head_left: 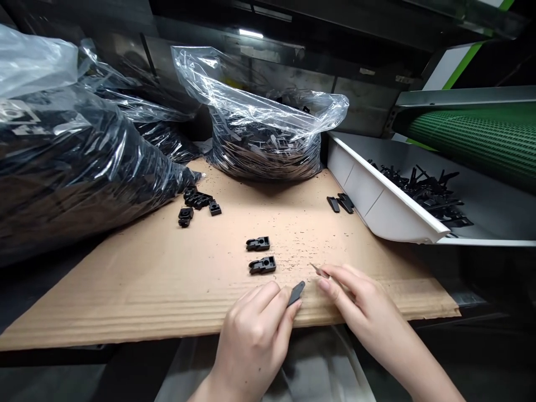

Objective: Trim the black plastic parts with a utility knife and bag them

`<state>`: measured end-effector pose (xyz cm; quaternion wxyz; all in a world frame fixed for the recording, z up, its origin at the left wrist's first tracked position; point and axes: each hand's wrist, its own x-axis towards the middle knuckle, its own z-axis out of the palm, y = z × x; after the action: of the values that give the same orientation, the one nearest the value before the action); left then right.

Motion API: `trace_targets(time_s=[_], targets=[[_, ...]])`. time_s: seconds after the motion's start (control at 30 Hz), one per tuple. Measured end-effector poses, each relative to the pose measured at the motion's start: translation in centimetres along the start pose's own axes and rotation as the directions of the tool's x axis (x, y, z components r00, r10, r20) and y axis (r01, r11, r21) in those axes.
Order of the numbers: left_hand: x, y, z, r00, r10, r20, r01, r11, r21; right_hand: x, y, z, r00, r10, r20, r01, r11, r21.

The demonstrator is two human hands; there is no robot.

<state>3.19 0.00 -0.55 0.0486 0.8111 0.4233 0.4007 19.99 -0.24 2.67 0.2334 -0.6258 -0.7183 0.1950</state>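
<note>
Between thumb and fingers, my left hand (255, 329) grips a flat black plastic piece (297, 292), its pointed end sticking out toward the right. My right hand (360, 298) pinches a small thin blade (318, 271), tip pointing up and left, a short gap away from the black piece. Just beyond my left hand, two black plastic housings with a round hole lie one behind the other: a nearer housing (263, 265) and a farther housing (258, 243). Dark shavings (293, 251) are scattered on the cardboard beside them.
Cardboard (146, 290) covers the work surface. More black housings (199, 200) lie at left by a large plastic bag (84, 167). An open bag of black parts (268, 139) stands at the back. Flat pieces (345, 202) lie beside a white tray (355, 184), below a green conveyor belt (473, 128).
</note>
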Motion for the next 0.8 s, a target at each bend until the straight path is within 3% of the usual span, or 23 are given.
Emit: trace_targets(time_s=[0.27, 0.5, 0.63, 0.8], targets=[[0.1, 0.0, -0.2, 1.0, 0.007, 0.004, -0.007, 1.0, 0.004, 1.8, -1.8, 0.5, 0.995, 0.016, 0.103, -0.013, 1.0, -0.024], [0.1, 0.0, 0.1, 0.999, 0.026, 0.037, -0.028, 0.998, 0.049, -0.6, 0.5, 0.4, 0.996, -0.08, 0.04, 0.082, 0.995, -0.058], [0.0, -0.1, 0.4, 0.999, 0.034, 0.01, -0.034, 0.998, 0.059, -1.7, 0.6, 1.1, 0.99, -0.127, -0.059, 0.12, 0.987, -0.111], [0.0, 0.0, 0.3, 0.999, 0.039, 0.012, -0.04, 0.998, 0.054, -1.6, 0.4, 1.4, 0.981, -0.178, -0.077, 0.167, 0.977, -0.129]])
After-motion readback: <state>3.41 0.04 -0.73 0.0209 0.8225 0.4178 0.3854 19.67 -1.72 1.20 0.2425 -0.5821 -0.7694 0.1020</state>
